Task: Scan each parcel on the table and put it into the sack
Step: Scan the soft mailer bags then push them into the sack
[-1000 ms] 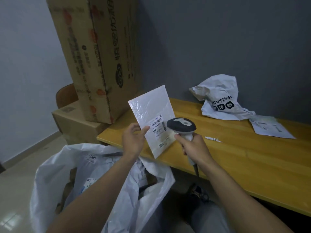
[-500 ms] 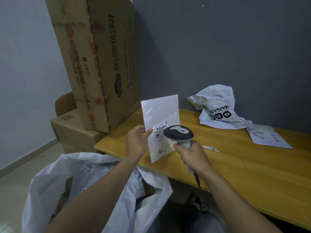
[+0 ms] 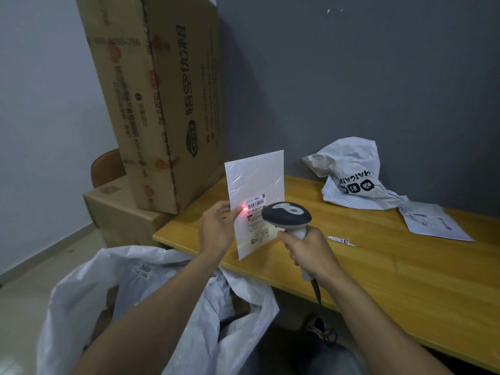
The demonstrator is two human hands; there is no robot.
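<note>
**Scan step in hand: mailer under the beam at the table's near-left corner**

Head view (the only view). All positions are referenced to the yellow wooden table (image 3: 405, 280).

- The left hand (image 3: 215, 228) holds a flat white plastic mailer (image 3: 257, 182) upright above the table's near-left corner. The thumb is pinched onto its left edge, beside the printed label. The fingers are behind the mailer, so I can't see them.
- The right hand (image 3: 311, 253) is wrapped around the handle of a grey-and-white handheld barcode scanner (image 3: 286, 215), with its head aimed at the label.
- A red scan dot (image 3: 244, 209) sits at the barcode's left end, almost on the thumb tip.
- A large white woven plastic sack (image 3: 113, 293) stands open on the floor below the table's near-left corner.
- A crumpled white mailer bag with black print (image 3: 351, 174) lies at the table's back edge.
- A flat white labelled parcel (image 3: 433, 223) lies just to the right of it.

My judgement is that the scan of this mailer is under way. I can't tell from this view whether it has registered.

The next move is to bring the beam across the whole barcode, since the dot is off to one end. After that, the left hand lowers the mailer into the sack's mouth. Two parcels would then be left on the table.
</note>
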